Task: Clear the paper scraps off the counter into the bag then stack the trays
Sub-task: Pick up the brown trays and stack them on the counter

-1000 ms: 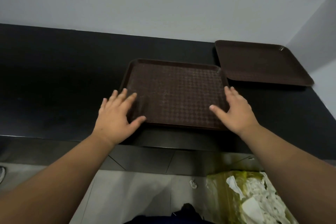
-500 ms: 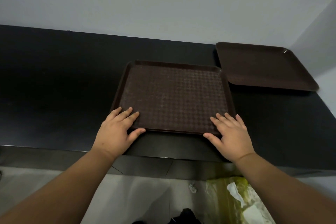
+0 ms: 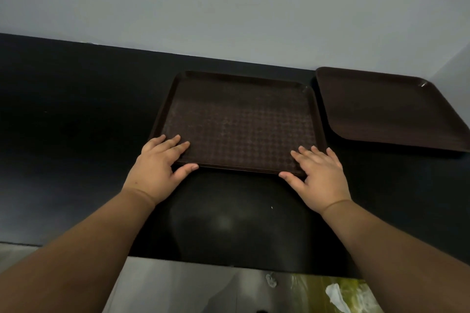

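Note:
A dark brown textured tray [image 3: 239,119] lies flat on the black counter [image 3: 76,134], with further tray edges showing under its near rim. My left hand [image 3: 160,162] rests on its near left corner, fingers straight on the surface and thumb against the front edge. My right hand [image 3: 318,173] rests on the near right corner the same way. A second, smooth brown tray [image 3: 386,109] lies at the back right, close beside the first. No paper scraps show on the counter.
A yellowish plastic bag [image 3: 338,295] with white paper in it sits on the floor below the counter's front edge, at the lower right. A pale wall runs behind the counter and turns a corner at the right.
Both hands slid back from the tray's sides to its near corners. The textured tray now sits farther from the counter's front edge, closer to the wall.

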A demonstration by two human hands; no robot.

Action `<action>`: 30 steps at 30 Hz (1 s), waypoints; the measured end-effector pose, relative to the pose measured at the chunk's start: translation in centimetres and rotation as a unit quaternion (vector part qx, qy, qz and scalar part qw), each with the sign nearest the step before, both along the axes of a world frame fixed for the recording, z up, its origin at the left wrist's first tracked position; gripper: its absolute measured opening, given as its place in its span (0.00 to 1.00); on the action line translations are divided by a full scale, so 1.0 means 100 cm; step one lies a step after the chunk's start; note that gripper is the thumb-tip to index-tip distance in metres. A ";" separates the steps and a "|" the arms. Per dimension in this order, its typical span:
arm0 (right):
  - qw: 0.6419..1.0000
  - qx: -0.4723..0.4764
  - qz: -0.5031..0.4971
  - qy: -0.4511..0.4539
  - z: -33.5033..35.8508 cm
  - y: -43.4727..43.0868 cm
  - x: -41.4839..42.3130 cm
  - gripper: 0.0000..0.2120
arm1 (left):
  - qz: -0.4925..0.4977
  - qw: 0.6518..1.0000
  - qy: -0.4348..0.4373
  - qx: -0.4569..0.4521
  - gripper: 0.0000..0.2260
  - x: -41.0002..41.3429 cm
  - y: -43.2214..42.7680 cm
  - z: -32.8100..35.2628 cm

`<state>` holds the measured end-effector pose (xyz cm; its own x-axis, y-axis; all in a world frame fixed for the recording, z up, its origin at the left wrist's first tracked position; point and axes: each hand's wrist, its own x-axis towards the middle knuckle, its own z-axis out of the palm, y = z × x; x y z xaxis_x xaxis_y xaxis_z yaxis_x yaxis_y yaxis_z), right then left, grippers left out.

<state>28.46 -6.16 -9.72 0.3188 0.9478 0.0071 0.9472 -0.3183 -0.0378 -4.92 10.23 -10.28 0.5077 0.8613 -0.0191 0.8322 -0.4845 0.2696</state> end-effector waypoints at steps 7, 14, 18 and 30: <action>1.000 0.019 -0.011 0.011 -0.006 0.036 0.019 0.38 | -0.018 1.000 -0.019 0.009 0.39 0.019 0.043 -0.002; 0.999 0.038 -0.010 0.028 -0.008 0.052 0.028 0.40 | -0.025 0.999 -0.032 0.012 0.38 0.027 0.059 -0.004; 0.999 0.037 -0.014 0.031 -0.007 0.051 0.027 0.40 | -0.028 0.999 -0.029 0.015 0.38 0.026 0.060 -0.005; 0.991 0.090 -0.068 0.065 -0.003 0.047 0.020 0.46 | 0.018 0.997 -0.024 0.075 0.41 0.022 0.052 -0.002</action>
